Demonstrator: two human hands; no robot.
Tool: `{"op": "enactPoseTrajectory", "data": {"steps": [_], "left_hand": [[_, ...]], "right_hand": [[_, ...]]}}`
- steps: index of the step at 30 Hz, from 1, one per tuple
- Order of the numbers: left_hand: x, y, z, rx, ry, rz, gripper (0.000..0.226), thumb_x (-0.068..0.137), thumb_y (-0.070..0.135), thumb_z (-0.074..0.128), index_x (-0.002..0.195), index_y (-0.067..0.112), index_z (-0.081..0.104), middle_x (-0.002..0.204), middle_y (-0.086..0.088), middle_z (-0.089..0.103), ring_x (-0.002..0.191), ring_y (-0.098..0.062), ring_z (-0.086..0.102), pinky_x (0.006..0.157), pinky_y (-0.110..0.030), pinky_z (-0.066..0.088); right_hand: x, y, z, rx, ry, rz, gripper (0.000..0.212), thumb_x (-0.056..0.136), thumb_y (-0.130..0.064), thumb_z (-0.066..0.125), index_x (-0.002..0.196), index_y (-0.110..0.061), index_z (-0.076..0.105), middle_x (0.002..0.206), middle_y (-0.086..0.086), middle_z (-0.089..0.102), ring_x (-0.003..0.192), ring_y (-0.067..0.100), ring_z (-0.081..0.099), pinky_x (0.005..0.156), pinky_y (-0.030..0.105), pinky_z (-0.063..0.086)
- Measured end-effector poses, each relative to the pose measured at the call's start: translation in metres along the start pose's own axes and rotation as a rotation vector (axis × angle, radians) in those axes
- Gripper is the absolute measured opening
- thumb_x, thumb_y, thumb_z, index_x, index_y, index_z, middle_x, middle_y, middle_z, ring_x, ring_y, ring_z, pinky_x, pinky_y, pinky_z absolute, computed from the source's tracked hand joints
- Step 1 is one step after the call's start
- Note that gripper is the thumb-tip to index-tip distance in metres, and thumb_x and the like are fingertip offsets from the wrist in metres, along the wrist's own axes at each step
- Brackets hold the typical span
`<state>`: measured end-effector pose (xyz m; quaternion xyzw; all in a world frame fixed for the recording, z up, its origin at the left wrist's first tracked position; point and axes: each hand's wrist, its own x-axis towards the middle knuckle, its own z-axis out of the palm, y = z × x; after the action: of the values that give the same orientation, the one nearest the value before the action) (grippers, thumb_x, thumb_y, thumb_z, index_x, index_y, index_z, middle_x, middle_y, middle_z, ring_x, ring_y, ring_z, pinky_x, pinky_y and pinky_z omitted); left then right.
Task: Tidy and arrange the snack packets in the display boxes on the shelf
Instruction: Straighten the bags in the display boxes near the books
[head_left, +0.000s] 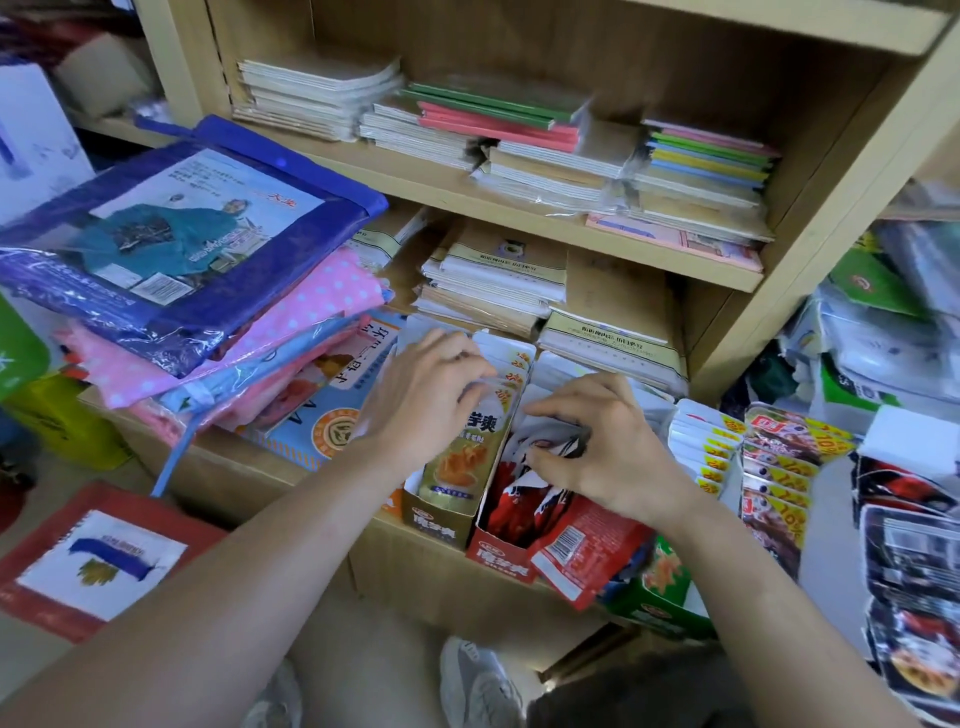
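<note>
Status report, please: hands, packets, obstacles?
Left hand grips gold-box packets. Right hand pinches red-box packets. Loose red packet hangs outside red box.

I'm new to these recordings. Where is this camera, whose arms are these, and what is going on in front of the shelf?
There is no machine here: a person works with two bare hands. The single picture comes from a wide-angle camera worn on their head, looking forward and down, so both forearms enter from the bottom edge. On the low wooden shelf stand open display boxes of snack packets. The left hand curls its fingers over the tops of the gold packets in the gold box. The right hand pinches the red packets in the red box beside it. One loose red packet hangs over that box's front. Notebooks are stacked on the shelves above.
</note>
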<state>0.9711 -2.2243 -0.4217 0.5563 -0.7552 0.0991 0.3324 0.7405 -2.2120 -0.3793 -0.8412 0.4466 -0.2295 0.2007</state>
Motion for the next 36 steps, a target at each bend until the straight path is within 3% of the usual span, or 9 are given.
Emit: {"op": "enactPoseTrajectory", "data": {"steps": [5,9,14,19,22,24,29,34,36], "left_hand": [[0.000,0.002,0.000,0.044,-0.079,-0.096,0.053,0.084,0.036,0.078,0.132,0.027,0.057,0.119,0.004,0.055,0.110,-0.022,0.049,0.086,-0.042,0.052],[-0.008,0.011,-0.015,-0.148,0.001,-0.023,0.021,0.086,0.024,0.071,0.107,0.024,0.071,0.102,0.009,0.061,0.097,-0.015,0.052,0.077,-0.031,0.044],[-0.030,0.037,-0.042,-0.614,-0.375,-0.146,0.029,0.084,0.042,0.069,0.111,0.033,0.070,0.100,0.017,0.065,0.093,-0.007,0.062,0.073,-0.026,0.050],[-0.041,0.064,-0.044,-0.454,-0.392,-0.232,0.068,0.064,0.076,0.074,0.122,0.048,0.053,0.112,0.025,0.059,0.102,0.003,0.059,0.081,-0.030,0.053],[-0.042,0.079,-0.035,-0.387,-0.278,-0.258,0.055,0.071,0.064,0.078,0.114,0.041,0.053,0.111,0.024,0.061,0.102,0.001,0.057,0.080,-0.025,0.049],[-0.040,0.083,-0.029,-0.374,-0.212,-0.242,0.038,0.079,0.046,0.079,0.107,0.035,0.056,0.100,0.024,0.061,0.096,0.000,0.059,0.070,-0.017,0.044],[-0.037,0.072,-0.023,-0.431,-0.175,-0.309,0.025,0.084,0.033,0.081,0.101,0.031,0.063,0.087,0.025,0.059,0.081,0.006,0.056,0.065,-0.021,0.042],[-0.035,0.061,-0.026,-0.603,-0.238,-0.385,0.024,0.082,0.030,0.083,0.102,0.028,0.070,0.103,0.013,0.070,0.101,-0.003,0.065,0.080,-0.035,0.057],[-0.034,0.063,-0.035,-0.743,-0.288,-0.436,0.021,0.086,0.023,0.080,0.104,0.026,0.070,0.108,0.012,0.069,0.096,0.005,0.065,0.071,-0.019,0.057]], "right_hand": [[0.001,0.006,-0.008,0.111,-0.025,-0.043,0.029,0.079,-0.036,0.083,0.107,-0.030,0.076,0.111,-0.020,0.062,0.123,0.009,0.040,0.106,0.038,0.035],[-0.003,0.010,-0.019,0.185,-0.037,-0.094,0.018,0.082,-0.039,0.076,0.098,-0.029,0.077,0.109,-0.015,0.068,0.119,0.007,0.052,0.103,0.030,0.036],[-0.018,0.008,-0.030,0.136,0.037,-0.105,0.016,0.084,-0.031,0.079,0.099,-0.031,0.074,0.107,-0.019,0.066,0.113,0.003,0.053,0.097,0.026,0.036],[-0.058,0.005,-0.036,0.028,0.033,-0.043,0.051,0.074,-0.058,0.078,0.120,-0.038,0.064,0.117,-0.018,0.058,0.117,0.010,0.046,0.099,0.037,0.039],[-0.085,0.013,-0.033,-0.076,-0.169,0.036,0.091,0.061,-0.074,0.070,0.142,-0.060,0.030,0.122,-0.024,0.051,0.122,0.007,0.036,0.105,0.043,0.033],[-0.090,0.024,-0.029,-0.105,-0.193,0.049,0.099,0.062,-0.060,0.079,0.143,-0.062,0.023,0.114,-0.025,0.054,0.118,0.006,0.039,0.104,0.045,0.036],[-0.097,0.041,-0.030,0.050,-0.031,0.086,0.037,0.077,-0.009,0.084,0.106,-0.028,0.070,0.104,-0.015,0.063,0.105,0.006,0.057,0.096,0.039,0.047],[-0.102,0.029,-0.032,0.213,0.014,0.116,0.020,0.082,-0.012,0.081,0.094,-0.026,0.074,0.099,-0.008,0.070,0.089,0.002,0.064,0.084,0.025,0.050],[-0.097,0.024,-0.033,0.174,-0.006,0.108,0.016,0.082,-0.014,0.082,0.094,-0.022,0.074,0.096,-0.008,0.072,0.089,0.004,0.065,0.083,0.024,0.051]]}}
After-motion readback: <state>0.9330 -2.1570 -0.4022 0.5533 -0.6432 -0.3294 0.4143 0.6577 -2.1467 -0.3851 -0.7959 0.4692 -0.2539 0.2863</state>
